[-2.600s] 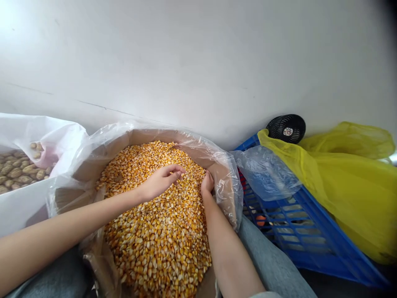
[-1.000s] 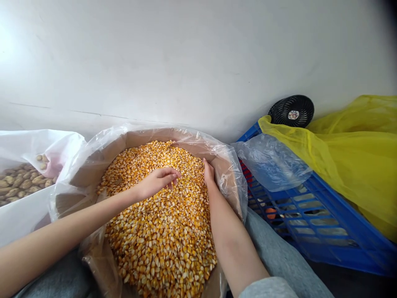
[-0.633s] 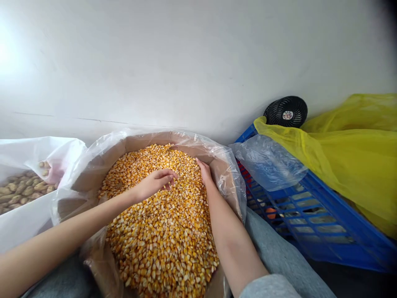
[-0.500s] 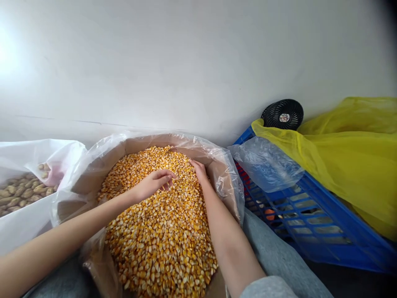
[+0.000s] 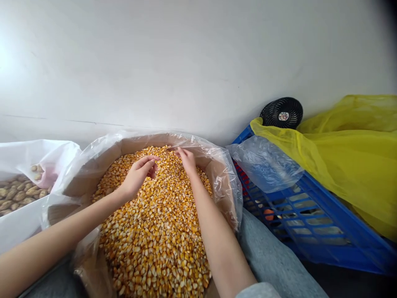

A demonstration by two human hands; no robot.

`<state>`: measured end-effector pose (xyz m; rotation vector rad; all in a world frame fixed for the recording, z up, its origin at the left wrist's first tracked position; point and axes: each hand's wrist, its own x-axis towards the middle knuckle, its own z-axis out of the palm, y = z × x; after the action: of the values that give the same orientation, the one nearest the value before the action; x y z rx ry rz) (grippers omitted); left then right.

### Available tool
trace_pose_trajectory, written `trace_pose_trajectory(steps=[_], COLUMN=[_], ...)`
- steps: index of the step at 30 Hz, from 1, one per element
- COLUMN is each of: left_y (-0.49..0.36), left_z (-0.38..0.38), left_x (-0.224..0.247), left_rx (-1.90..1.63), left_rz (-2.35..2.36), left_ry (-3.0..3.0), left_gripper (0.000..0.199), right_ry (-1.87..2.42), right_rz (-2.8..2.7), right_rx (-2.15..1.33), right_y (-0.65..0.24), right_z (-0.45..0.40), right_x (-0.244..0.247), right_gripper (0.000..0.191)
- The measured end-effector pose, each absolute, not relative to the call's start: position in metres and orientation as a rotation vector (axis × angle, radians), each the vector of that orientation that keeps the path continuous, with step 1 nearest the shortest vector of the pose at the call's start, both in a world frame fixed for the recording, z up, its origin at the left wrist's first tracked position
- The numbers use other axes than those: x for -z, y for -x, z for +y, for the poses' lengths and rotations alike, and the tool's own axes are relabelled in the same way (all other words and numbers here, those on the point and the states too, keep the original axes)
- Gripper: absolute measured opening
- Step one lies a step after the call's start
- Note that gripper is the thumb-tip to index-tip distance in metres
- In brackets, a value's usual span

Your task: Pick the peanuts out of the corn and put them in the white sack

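Note:
Loose yellow and orange corn kernels (image 5: 158, 231) fill a round brown container lined with a clear plastic bag (image 5: 225, 178). Over the upper left of the corn, my left hand (image 5: 141, 174) is closed, with thumb and fingertips pressed together; anything between them is too small to make out. My right hand (image 5: 186, 160) is near the far edge of the corn, its thumb and fingers also drawn together at the surface. Its fingertips are partly hidden, and what they hold cannot be made out.
At the left, a white sack (image 5: 58, 151) holds peanuts (image 5: 18, 192) and a pink piece. On the right stands a blue crate (image 5: 322, 248) with yellow mesh (image 5: 356, 165) over it, and a black fan (image 5: 283, 114) behind. A pale wall (image 5: 186, 62) rises behind everything.
My right hand has moved left and slightly away from me across the corn. My left hand has shifted left and up, and its fingers have drawn together. The view has shifted slightly.

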<state>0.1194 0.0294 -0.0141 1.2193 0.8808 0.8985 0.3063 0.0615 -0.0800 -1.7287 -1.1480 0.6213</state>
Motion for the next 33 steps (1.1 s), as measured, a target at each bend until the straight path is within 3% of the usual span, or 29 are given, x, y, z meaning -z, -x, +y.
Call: trace_pose_trajectory(steps=[6, 9, 24, 33], left_y=[-0.120, -0.119, -0.115, -0.116], left_z=[0.028, 0.028, 0.032, 0.032], left_x=[0.016, 0.018, 0.018, 0.019], left_rx=[-0.903, -0.896, -0.937, -0.935], left_rz=[0.900, 0.894, 0.906, 0.905], left_ry=[-1.168, -1.169, -1.123, -1.126], left_gripper=[0.022, 0.022, 0.022, 0.022], right_ry=[2.270, 2.406, 2.498, 2.522], right_rz=[-0.914, -0.941, -1.150, -0.992], right_rx=[-0.198, -0.169, -0.085, -0.201], right_y=[-0.365, -0.369, -0.368, -0.366], right_z=[0.012, 0.012, 0.020, 0.024], right_x=[0.143, 0.156, 0.155, 0.159], right_gripper=[0.043, 0.039, 0.037, 0.048])
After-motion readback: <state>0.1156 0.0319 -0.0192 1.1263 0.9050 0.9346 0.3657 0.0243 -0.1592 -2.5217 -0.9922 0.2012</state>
